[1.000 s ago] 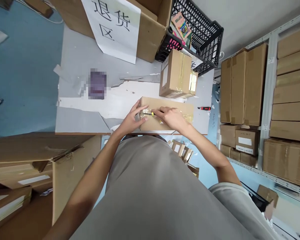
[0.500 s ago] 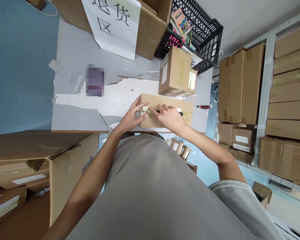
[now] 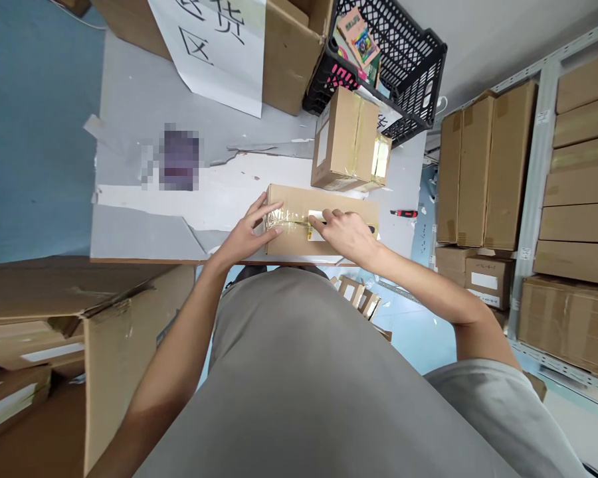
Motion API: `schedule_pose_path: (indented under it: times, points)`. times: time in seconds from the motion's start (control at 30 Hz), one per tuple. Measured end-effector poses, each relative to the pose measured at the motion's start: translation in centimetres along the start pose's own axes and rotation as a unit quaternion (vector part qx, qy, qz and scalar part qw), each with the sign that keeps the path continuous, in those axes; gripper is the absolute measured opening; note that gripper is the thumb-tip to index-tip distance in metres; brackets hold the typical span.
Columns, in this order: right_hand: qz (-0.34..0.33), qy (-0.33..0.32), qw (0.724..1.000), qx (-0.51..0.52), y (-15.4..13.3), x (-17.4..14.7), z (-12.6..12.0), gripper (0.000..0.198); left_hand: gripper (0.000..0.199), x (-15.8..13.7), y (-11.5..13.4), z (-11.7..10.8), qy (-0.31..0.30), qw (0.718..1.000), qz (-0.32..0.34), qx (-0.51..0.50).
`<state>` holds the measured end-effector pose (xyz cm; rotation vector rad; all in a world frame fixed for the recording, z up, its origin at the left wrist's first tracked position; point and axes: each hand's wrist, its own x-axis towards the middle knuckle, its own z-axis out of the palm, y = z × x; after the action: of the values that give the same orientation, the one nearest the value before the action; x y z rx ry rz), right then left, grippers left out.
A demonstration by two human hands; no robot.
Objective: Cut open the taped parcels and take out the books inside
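A long cardboard box (image 3: 292, 245) lies at the table's near edge, with clear tape (image 3: 284, 216) along its top. A dark line runs through that tape from the left end toward my right hand. My left hand (image 3: 246, 232) rests on the box's left end, fingers spread and thumb apart. Over the middle of the box, my right hand (image 3: 346, 234) is closed around a box cutter (image 3: 371, 230). Its dark end pokes out on the right; most of it is hidden by the hand. A white label (image 3: 315, 234) shows partly beneath the fingers.
Behind the box stand a taped carton (image 3: 346, 136), a black plastic crate (image 3: 408, 79) with packets, and a large box bearing a paper sign (image 3: 224, 73). A red-and-black cutter (image 3: 403, 214) lies at the right. Shelves of cartons (image 3: 511, 162) stand further right; an open carton (image 3: 114, 372) is lower left.
My right hand and the box cutter have moved right along the box top, uncovering more tape and part of the white label. My left hand stays at the left end. The view has shifted slightly.
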<state>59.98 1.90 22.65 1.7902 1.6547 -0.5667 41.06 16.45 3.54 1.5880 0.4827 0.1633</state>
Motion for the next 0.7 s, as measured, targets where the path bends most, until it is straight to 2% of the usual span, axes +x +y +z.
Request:
schedule_pose_path:
  times: [0.3, 0.5, 0.6, 0.7]
  points:
    - [0.033, -0.033, 0.999, -0.001, 3.3, -2.0, 1.3, 0.048, 0.096, 0.0, 0.9, 0.1, 0.031, 0.999, -0.036, -0.004]
    - [0.030, -0.031, 0.999, 0.012, 5.7, -3.2, 3.6, 0.046, 0.092, -0.1, 1.1, 0.4, 0.060, 0.996, -0.061, -0.012]
    - [0.028, -0.021, 0.999, 0.021, 6.7, -3.8, 4.6, 0.047, 0.081, 0.0, 1.5, 1.5, 0.102, 0.992, -0.068, 0.002]
    - [0.022, -0.014, 0.999, 0.032, 7.2, -4.0, 5.2, 0.047, 0.065, 0.4, 1.8, 3.3, 0.193, 0.978, -0.074, 0.028]
